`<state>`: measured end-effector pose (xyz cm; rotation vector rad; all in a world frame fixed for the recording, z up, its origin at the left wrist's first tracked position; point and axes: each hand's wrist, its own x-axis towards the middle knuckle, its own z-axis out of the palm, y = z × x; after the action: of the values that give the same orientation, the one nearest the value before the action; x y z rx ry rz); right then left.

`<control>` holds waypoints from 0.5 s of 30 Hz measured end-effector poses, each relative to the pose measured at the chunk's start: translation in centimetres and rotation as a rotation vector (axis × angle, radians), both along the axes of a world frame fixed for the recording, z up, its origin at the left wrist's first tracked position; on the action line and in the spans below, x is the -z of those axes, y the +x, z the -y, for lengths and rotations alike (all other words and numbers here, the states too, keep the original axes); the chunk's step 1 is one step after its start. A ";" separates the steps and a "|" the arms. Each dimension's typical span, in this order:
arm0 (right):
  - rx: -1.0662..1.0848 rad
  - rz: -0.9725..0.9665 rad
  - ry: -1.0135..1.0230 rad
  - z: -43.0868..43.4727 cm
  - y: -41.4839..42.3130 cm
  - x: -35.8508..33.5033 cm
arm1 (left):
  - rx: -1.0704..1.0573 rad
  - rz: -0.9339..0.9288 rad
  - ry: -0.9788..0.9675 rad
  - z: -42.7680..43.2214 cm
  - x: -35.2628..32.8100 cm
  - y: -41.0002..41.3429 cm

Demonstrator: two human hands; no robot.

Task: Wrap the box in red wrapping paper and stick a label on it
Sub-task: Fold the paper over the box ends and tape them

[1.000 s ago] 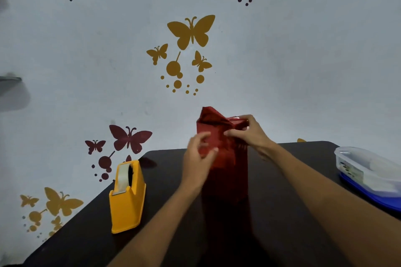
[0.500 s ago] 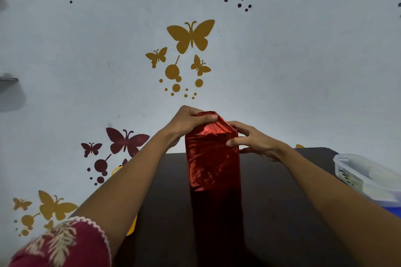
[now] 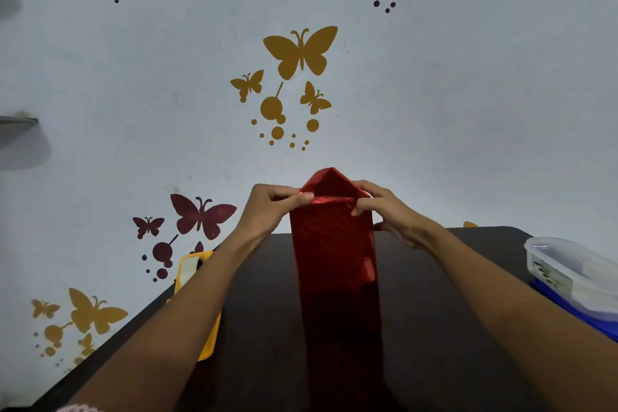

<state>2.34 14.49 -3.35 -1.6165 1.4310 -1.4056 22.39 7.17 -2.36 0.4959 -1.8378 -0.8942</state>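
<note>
The box (image 3: 336,311) stands upright on the table (image 3: 267,311) straight in front of me, between my forearms. Its sides are already covered in red paper (image 3: 331,244). At the top end the paper rises into a pointed flap (image 3: 331,184).

My left hand (image 3: 267,211) pinches the fold at the flap's left corner, fingers curled and thumb on the crease. My right hand (image 3: 391,211) pinches the right corner the same way.

I judge that I am closing this end: the side folds are in and the point is not yet down. Next the flap needs pressing flat over the top, one hand pinning it while the other goes for tape. The foil looks springy, so it may pop open if I let go early. I see no label yet.

A yellow dispenser (image 3: 192,269) sits to the left, partly behind my left arm, and a clear tub (image 3: 568,274) stands at the right edge. The table is dark, set against a pale wall (image 3: 468,94) with butterfly stickers (image 3: 301,50).
</note>
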 end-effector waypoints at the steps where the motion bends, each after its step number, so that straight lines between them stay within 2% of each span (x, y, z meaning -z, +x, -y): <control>1: 0.004 -0.001 -0.017 0.0 0.2 0.0 | -0.011 -0.009 0.001 0.0 0.0 -0.2; 7: 0.186 0.095 -0.350 1.0 2.0 0.2 | -0.032 -0.063 0.017 -0.3 0.5 -1.2; 11: 0.218 0.202 -0.395 1.3 2.7 0.4 | -0.062 -0.112 0.023 -0.4 0.3 -1.5; 15: 0.225 0.251 -0.385 1.2 3.1 0.4 | -0.137 -0.085 0.039 -0.5 -0.7 -1.6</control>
<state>5.45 13.32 -3.72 -1.4595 1.2798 -2.0370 20.84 7.62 -1.66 0.5922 -1.6906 -0.8465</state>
